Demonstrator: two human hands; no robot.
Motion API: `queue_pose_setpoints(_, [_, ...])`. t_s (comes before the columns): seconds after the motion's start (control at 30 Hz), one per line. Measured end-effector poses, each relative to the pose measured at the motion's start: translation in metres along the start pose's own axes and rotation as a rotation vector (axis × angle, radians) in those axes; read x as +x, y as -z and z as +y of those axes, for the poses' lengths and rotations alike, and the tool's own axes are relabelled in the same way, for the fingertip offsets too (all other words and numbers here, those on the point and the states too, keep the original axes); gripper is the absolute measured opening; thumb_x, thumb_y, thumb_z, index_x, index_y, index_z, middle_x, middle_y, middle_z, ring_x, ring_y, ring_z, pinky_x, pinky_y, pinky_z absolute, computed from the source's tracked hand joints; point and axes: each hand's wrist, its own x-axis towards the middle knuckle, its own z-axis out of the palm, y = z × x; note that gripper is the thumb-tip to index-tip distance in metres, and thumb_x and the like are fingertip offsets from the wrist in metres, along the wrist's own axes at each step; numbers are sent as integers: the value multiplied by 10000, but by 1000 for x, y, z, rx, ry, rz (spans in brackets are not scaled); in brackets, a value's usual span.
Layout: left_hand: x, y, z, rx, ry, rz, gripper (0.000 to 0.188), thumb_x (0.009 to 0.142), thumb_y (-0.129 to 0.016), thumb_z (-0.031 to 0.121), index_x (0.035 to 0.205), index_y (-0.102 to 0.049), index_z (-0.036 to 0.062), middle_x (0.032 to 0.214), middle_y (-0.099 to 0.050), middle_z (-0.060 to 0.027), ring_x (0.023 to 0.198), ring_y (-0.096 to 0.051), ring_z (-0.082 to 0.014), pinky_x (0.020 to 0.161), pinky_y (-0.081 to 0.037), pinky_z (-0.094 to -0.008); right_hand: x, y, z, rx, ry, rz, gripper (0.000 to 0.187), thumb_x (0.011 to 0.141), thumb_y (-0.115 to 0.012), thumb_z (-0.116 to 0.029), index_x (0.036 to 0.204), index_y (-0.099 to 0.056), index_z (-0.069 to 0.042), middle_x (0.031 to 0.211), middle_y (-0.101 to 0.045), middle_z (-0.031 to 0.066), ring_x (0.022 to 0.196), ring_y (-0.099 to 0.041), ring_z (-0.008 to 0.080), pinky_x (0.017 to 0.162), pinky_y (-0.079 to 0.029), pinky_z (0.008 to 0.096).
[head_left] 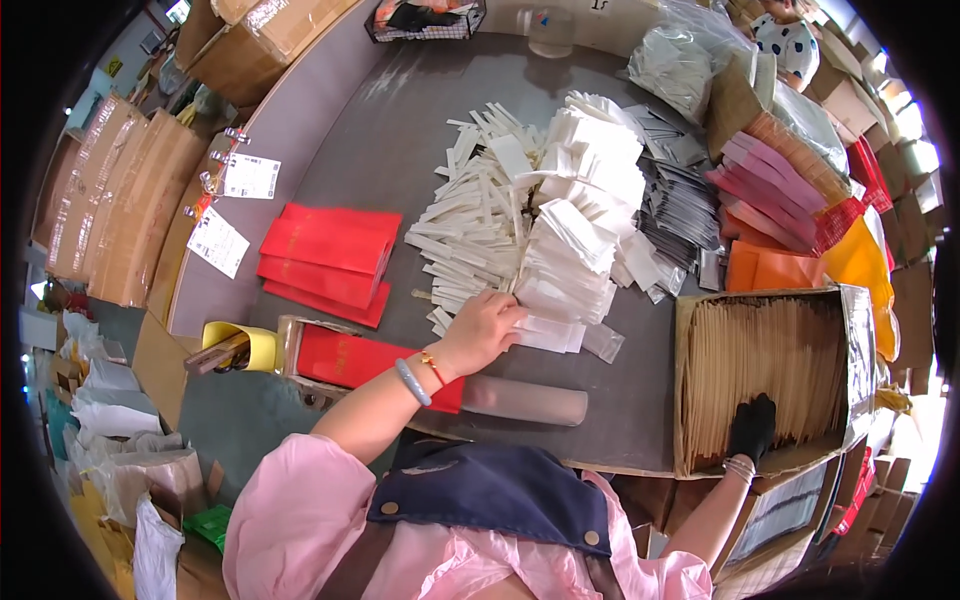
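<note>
You are stationed in what appears to be a packing workshop or stockroom. Findings: your desk (640,400) carries bulk white paper pieces (585,190) across its middle and an open carton (858,350) of brown paper items (765,350) at its near right corner. Printed labels (250,177) hang at its left edge. Taped cartons (125,200) stand beyond that edge; another person (783,45) is among boxes (838,95) past the far right corner.

Holds left hand (484,330) forward, palm down, loosely bent; extends black-gloved right hand (752,428) out right, probably half-curled, hard to tell.
</note>
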Motion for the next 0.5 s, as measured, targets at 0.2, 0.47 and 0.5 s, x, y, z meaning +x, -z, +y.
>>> queue_pose_setpoints(0.2, [-3,-7,-2,54,114,-63,327,655,-784,110,926,-605,73,976,-571,-99,944,-550,-311,834,-462,-418,4,9,-20,-200,3,-44,187,812,-619,-109,951,-598,14,963,-619,208,945,-603,395,822,-487,459])
queue_pose_setpoints(0.47, [3,10,17,-256,238,-99,228,713,-782,115,804,-584,45,723,-606,-94,674,-607,-306,640,-493,-389,-4,-19,35,-221,60,490,176,935,-516,-115,1044,-565,14,960,-622,201,918,-610,360,815,-486,442])
queue_pose_setpoints(0.5, [-2,19,23,-249,252,-100,228,713,-782,115,804,-584,45,723,-606,-94,674,-607,-306,640,-493,-389,-2,-7,17,-212,68,481,176,935,-516,-115,1044,-565,14,960,-622,201,918,-610,360,815,-486,442])
